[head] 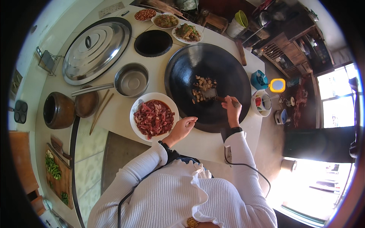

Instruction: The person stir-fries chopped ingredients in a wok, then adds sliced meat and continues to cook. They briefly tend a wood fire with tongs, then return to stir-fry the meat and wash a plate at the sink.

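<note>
My right hand (232, 107) grips the wooden handle of a spatula (209, 93) over the right side of a large black wok (228, 74). The spatula's metal blade rests among browned chopped pieces (206, 84), perhaps garlic or ginger, in the wok's bottom. My left hand (182, 128) holds nothing and hovers near the wok's front-left rim, its fingers loosely curled together. Just left of it, a white plate (134, 129) carries sliced raw meat (154, 118) in reddish liquid. The fingers of the left hand are partly hidden from above.
A saucepan (131, 80), a steel lid (97, 48) and chopsticks (102, 111) lie to the left. Several filled dishes, one a plate of cooked food (187, 33), stand behind. A cleaver (60, 146) lies by a cutting board (64, 182) with chopped greens. At right stands an enamel bowl (261, 103).
</note>
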Demonstrator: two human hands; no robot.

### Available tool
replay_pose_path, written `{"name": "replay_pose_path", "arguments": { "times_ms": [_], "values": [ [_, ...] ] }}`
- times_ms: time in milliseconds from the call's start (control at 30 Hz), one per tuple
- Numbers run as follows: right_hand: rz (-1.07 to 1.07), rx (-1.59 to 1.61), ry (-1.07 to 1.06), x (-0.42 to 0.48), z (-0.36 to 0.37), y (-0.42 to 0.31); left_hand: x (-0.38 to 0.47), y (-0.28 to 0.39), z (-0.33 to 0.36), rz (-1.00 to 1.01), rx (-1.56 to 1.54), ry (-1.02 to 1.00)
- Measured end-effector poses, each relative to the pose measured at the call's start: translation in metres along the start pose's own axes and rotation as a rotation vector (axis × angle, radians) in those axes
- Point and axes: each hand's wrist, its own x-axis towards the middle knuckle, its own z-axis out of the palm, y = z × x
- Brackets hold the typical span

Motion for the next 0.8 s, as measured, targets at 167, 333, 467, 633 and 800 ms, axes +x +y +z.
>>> {"name": "replay_pose_path", "arguments": {
  "times_ms": [167,333,467,633,800],
  "values": [
    [0.044,-0.053,-0.036,-0.011,-0.006,-0.008,-0.003,-0.001,-0.003,0.010,0.070,0.040],
    [0.012,-0.076,-0.037,-0.002,0.000,-0.015,0.001,0.002,0.000,-0.021,-0.020,0.016],
    [-0.008,-0.065,0.040,0.030,-0.002,-0.020,-0.002,0.001,0.001,-0.036,0.052,0.026],
    [-0.017,0.158,0.010,0.029,0.017,0.013,-0.001,-0.001,0.004,-0.022,-0.024,0.009],
    [0.042,0.030,0.119,-0.033,0.025,0.059,-0.001,0.002,-0.003,-0.032,0.073,0.043]
  ]
}}
